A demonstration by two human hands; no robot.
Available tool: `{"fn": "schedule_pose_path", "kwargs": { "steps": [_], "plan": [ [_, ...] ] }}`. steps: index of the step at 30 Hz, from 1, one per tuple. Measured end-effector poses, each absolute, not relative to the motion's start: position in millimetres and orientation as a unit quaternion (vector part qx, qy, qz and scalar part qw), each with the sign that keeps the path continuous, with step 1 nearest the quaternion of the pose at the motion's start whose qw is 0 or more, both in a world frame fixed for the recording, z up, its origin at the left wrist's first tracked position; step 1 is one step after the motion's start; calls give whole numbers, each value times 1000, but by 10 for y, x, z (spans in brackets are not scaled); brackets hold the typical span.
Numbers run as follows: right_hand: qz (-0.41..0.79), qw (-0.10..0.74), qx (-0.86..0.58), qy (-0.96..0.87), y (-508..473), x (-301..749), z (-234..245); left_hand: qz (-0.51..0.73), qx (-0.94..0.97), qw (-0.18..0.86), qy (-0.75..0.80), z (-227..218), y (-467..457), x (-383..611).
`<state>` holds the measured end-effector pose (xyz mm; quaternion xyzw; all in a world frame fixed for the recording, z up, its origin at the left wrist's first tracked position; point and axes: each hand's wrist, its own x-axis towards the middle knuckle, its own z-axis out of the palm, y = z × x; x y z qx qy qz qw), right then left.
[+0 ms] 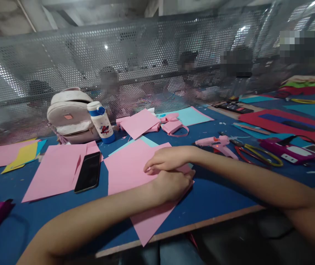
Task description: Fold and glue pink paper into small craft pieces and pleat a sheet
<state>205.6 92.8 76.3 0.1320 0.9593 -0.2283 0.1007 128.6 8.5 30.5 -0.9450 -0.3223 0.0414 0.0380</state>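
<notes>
Sheets of pink paper [126, 165] lie in front of me on the blue table, one corner reaching over its near edge. My left hand [172, 184] rests on the paper, its fingers curled at the right-hand edge of the sheet. Just beyond it, my right hand [168, 159] crosses over from the right. The fingers of that hand are bent together, with their tips down on the paper. The two hands overlap, so part of the left fingers and the paper under the palms is hidden. To the left, a black phone [88, 172] lies on another pink sheet [53, 169].
A pink glue gun [214, 143], scissors [262, 152] and a purple device [287, 150] lie to the right. A bottle [102, 123] and white backpack [70, 117] stand at the back left before a perforated metal screen [146, 55]. Pink pieces [174, 125] lie behind the paper.
</notes>
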Motion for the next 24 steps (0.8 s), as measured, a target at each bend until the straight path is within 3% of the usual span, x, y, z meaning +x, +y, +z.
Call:
{"fn": "schedule_pose_path", "kwargs": {
  "steps": [7,13,24],
  "plan": [
    [-354,73,132,923,1004,2211,750,28,-920,156,-359,301,-263,1171],
    [-277,-26,177,944,1049,2270,812,60,-848,213,-482,168,-293,1011],
    [-191,-70,211,956,885,2332,941,39,-896,170,-409,260,-63,742]
  ]
}}
